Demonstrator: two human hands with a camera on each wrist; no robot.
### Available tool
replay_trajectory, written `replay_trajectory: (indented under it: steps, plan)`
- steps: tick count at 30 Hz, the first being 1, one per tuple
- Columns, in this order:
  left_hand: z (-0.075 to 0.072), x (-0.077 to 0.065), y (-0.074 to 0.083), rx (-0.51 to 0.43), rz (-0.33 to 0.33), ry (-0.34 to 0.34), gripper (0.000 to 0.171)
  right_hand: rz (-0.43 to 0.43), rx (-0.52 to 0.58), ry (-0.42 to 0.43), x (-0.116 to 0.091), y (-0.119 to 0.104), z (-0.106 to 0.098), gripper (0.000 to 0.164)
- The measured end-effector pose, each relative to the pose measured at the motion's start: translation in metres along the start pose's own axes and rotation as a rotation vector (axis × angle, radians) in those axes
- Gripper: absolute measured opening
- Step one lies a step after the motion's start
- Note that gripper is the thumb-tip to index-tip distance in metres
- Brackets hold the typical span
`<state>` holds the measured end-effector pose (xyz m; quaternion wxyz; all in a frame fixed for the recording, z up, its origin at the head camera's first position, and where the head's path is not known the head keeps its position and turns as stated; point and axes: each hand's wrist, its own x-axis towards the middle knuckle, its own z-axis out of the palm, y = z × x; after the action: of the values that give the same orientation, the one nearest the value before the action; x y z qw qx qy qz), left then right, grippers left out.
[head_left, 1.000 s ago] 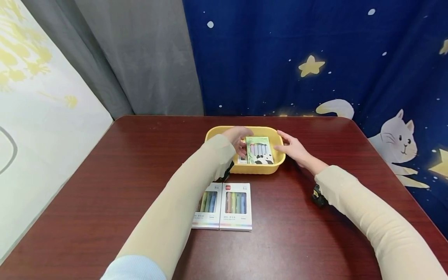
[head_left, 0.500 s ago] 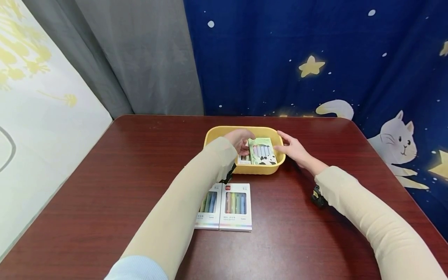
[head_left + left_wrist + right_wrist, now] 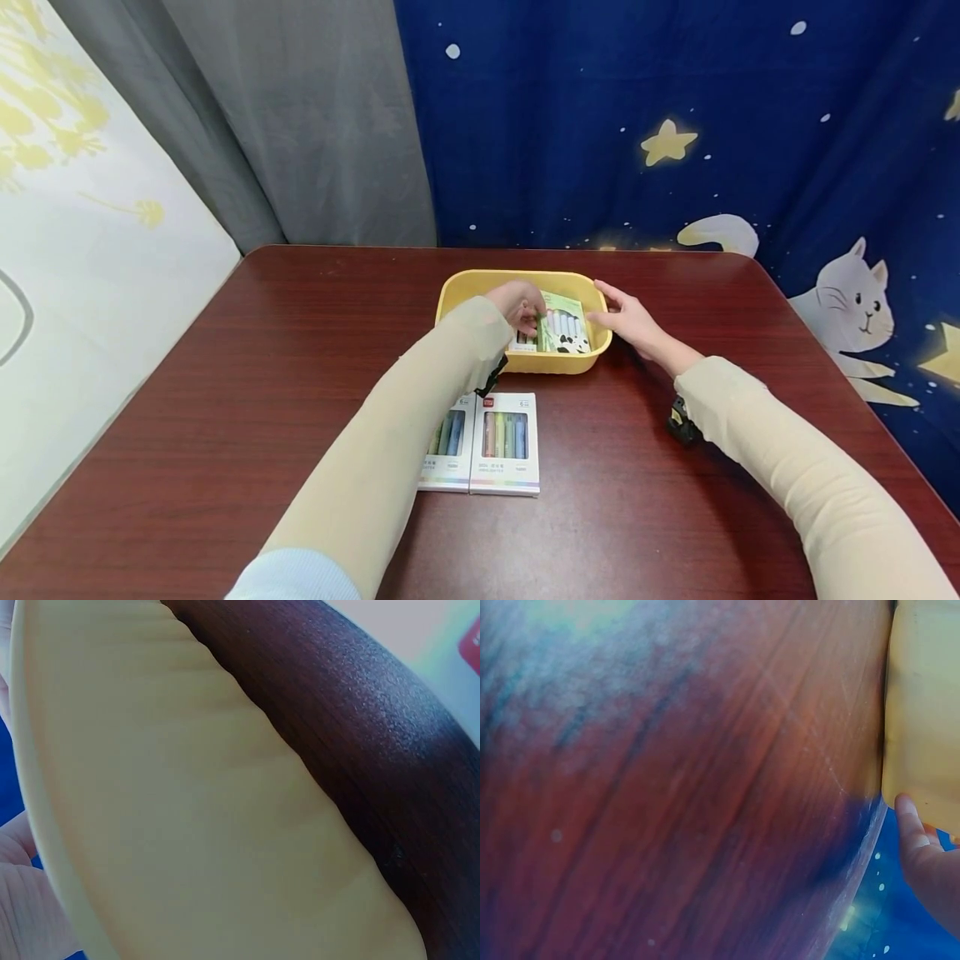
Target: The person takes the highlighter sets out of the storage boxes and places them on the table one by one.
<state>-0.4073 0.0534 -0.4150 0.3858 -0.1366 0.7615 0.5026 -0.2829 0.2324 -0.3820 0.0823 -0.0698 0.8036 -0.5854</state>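
My left hand (image 3: 522,307) reaches into a yellow plastic basket (image 3: 558,363), its curled fingers pinching the left edge of a green box of crayons (image 3: 564,323) with a panda printed on it. That box leans slightly, its left side raised. Under my left fingers a white box of crayons (image 3: 522,343) shows only in part. My right hand (image 3: 632,323) grips the basket's right end, thumb over the rim. In the right wrist view a fingertip of that hand (image 3: 922,855) meets the outer wall. The left wrist view shows mostly the basket's wall (image 3: 172,787), hiding the left fingertips.
Two white boxes of crayons (image 3: 505,446) lie side by side on the dark red table (image 3: 637,500), in front of the basket; my left forearm covers part of the left one. Curtains hang behind the table's far edge, and a white panel (image 3: 90,275) stands along the left.
The green box has shifted right inside the basket and now leans, its left side showing. My left hand has moved slightly right with it. My right hand stays at the rim.
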Motion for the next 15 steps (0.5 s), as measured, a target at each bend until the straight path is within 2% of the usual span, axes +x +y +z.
replay_trajectory:
  steps: [1, 3, 5, 8, 9, 12, 14, 15]
  plan:
    - [-0.001, 0.024, -0.001, 0.000, 0.004, 0.005, 0.024, 0.002, 0.004, 0.002, 0.000, 0.000, 0.000, 0.069]
    - [0.002, 0.037, 0.000, 0.018, -0.005, 0.019, 0.025, -0.002, 0.000, 0.003, -0.001, -0.001, 0.000, 0.069]
    - [0.005, 0.042, 0.001, 0.035, -0.010, 0.027, 0.022, -0.003, -0.003, 0.005, -0.001, -0.002, 0.000, 0.069]
    - [0.005, 0.044, 0.004, 0.037, -0.033, -0.021, 0.016, -0.003, -0.010, 0.006, -0.001, -0.002, 0.000, 0.069]
    - [0.006, 0.045, 0.005, 0.048, -0.036, -0.014, 0.018, -0.002, -0.009, 0.005, -0.001, -0.002, 0.000, 0.069]
    - [0.005, 0.029, 0.006, 0.021, -0.058, -0.024, 0.019, -0.001, -0.003, 0.001, -0.002, -0.002, 0.000, 0.069]
    - [0.006, -0.004, 0.007, 0.001, -0.065, 0.009, 0.023, -0.003, 0.002, -0.002, -0.002, -0.002, 0.000, 0.069]
    - [0.007, -0.024, 0.007, -0.003, -0.060, 0.019, 0.025, -0.005, 0.005, -0.004, -0.002, -0.003, 0.000, 0.070]
